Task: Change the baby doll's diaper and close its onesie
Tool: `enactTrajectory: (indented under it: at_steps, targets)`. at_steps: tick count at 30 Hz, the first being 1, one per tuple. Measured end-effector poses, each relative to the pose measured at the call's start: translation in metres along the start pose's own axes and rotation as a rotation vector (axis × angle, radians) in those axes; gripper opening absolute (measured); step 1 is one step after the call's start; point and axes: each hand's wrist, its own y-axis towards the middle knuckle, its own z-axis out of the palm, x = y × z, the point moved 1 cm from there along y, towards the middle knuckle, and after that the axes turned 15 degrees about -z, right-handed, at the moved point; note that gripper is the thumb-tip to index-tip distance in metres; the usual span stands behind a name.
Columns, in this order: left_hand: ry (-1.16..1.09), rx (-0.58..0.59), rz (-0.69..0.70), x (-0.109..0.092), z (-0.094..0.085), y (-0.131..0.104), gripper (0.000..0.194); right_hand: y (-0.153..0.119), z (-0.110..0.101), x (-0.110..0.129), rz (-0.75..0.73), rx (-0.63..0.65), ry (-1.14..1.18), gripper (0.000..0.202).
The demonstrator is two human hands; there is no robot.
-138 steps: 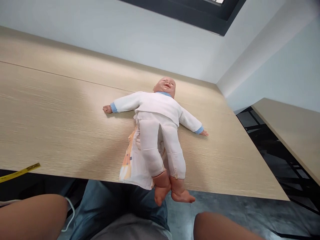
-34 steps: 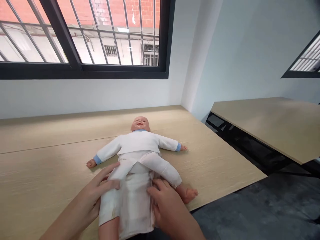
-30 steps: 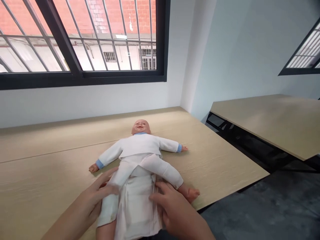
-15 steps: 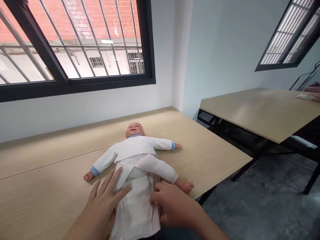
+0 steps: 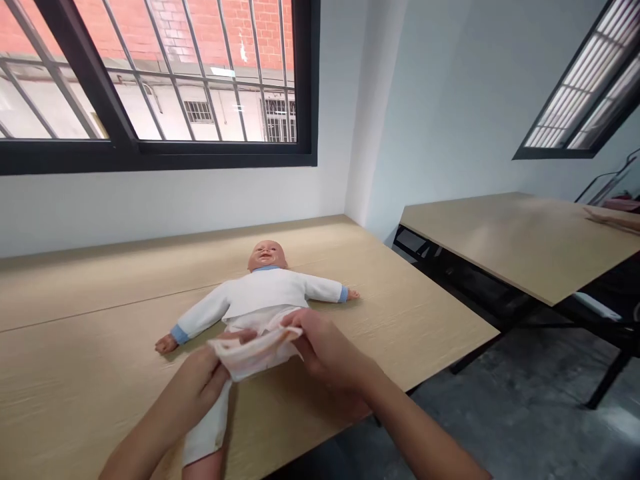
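Observation:
A baby doll (image 5: 265, 287) in a white top with blue cuffs and collar lies on its back on the wooden table (image 5: 390, 293), arms spread, its head toward the wall. My left hand (image 5: 200, 377) pinches one corner of a white cloth (image 5: 260, 357); my right hand (image 5: 323, 347) grips the opposite corner. Stretched between both hands, the cloth is raised over the doll's lower body. One white-clad leg (image 5: 210, 427) points toward me beside my left wrist. The other leg is hidden behind the cloth and my right hand.
Behind the table rise a white wall (image 5: 150, 207) and a barred, dark-framed window (image 5: 200, 157). A second wooden table (image 5: 510, 233) stands to the right, with a person's hand or arm (image 5: 617, 220) at its far right edge.
Both hands have moved up and now hold the cloth, whose near end has been lifted off the table toward the doll's waist. The doll's left-side leg has come into view.

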Motion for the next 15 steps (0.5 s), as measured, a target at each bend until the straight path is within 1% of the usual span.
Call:
enactTrajectory:
  at_steps: [3,6,8,11,13,15]
  targets:
    - [-0.163,-0.071,-0.085,0.01,0.008,0.015,0.032,0.02,0.007,-0.025,0.078,-0.025,0.0,0.006]
    - [-0.302,-0.128,-0.128,0.013,0.012,0.028,0.035,0.036,0.015,-0.049,0.138,0.027,-0.049,0.011]
    - [-0.378,-0.164,-0.174,0.013,0.012,0.036,0.036,0.042,0.021,-0.066,0.204,0.045,-0.065,0.014]
    - [-0.456,-0.209,-0.317,0.014,0.014,0.045,0.036,0.043,0.031,-0.094,0.337,-0.018,-0.068,0.016]
    - [-0.465,-0.246,-0.437,0.017,0.017,0.05,0.038,0.04,0.038,-0.114,0.454,-0.074,-0.053,0.018]
    - [-0.45,-0.27,-0.528,0.02,0.02,0.053,0.039,0.036,0.044,-0.131,0.551,-0.1,-0.008,0.018]
